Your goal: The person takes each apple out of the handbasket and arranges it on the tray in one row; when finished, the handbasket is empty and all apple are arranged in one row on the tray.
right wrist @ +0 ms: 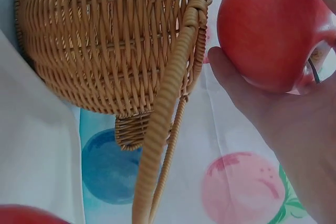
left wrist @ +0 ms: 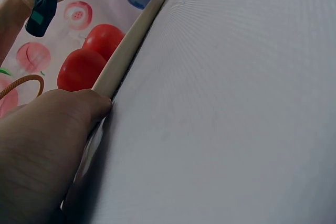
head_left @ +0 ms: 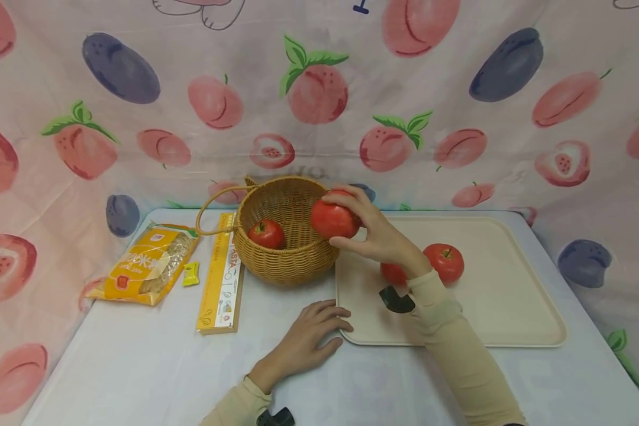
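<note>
My right hand (head_left: 370, 231) grips a red apple (head_left: 332, 218) between fingers and thumb, at the right rim of the wicker basket (head_left: 284, 263). In the right wrist view the apple (right wrist: 270, 30) shows a stem in its dimple, and the basket (right wrist: 110, 45) is beside it. Another round red fruit (head_left: 267, 234) lies inside the basket. On the beige tray (head_left: 506, 284) sit two more red apples (head_left: 447, 263), one partly hidden behind my right forearm. My left hand (head_left: 311, 334) rests with spread fingers at the tray's front left corner; the left wrist view shows its thumb at the rim.
Left of the basket lies a long yellow and white pasta box (head_left: 220, 284). Beyond it are a small yellow packet (head_left: 190, 274) and an orange bag of dry food (head_left: 149, 263). The basket's looped handle (head_left: 207, 210) juts leftward. A fruit-print cloth (head_left: 319, 136) hangs behind the table.
</note>
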`<action>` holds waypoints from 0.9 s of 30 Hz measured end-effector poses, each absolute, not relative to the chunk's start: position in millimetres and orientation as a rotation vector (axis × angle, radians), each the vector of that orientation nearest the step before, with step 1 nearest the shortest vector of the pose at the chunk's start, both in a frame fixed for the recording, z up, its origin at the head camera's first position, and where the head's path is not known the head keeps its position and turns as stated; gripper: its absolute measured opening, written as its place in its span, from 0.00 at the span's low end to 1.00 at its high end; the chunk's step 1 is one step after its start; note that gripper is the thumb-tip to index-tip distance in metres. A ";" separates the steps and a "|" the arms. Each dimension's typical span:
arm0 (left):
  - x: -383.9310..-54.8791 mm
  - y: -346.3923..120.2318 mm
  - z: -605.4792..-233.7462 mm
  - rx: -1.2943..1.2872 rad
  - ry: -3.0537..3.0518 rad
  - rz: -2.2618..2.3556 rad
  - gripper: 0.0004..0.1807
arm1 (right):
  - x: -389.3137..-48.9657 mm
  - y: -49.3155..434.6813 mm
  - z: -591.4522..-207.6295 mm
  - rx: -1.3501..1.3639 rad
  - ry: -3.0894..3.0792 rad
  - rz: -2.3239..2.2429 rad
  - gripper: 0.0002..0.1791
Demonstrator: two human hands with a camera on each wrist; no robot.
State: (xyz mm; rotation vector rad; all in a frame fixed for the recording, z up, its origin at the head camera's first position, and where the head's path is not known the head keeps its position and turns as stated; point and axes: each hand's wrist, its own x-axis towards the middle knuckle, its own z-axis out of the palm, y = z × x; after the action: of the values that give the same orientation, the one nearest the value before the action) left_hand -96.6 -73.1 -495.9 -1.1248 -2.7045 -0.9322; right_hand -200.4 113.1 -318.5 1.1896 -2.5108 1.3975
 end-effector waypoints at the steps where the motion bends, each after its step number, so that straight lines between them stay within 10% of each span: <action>1: -96.6 -73.0 -495.5 -1.122 -2.712 -0.937 0.12 | -199.0 114.5 -318.4 1.181 -2.521 1.408 0.35; 27: -96.8 -73.0 -496.1 -1.132 -2.686 -0.943 0.12 | -181.7 164.5 -337.5 0.917 -2.603 1.431 0.40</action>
State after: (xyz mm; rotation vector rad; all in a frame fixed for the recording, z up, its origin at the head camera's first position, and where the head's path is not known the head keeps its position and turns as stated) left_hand -96.8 -73.0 -496.1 -1.1317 -2.6861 -0.9429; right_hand -181.7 164.5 -337.5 0.9167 -2.6030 1.4315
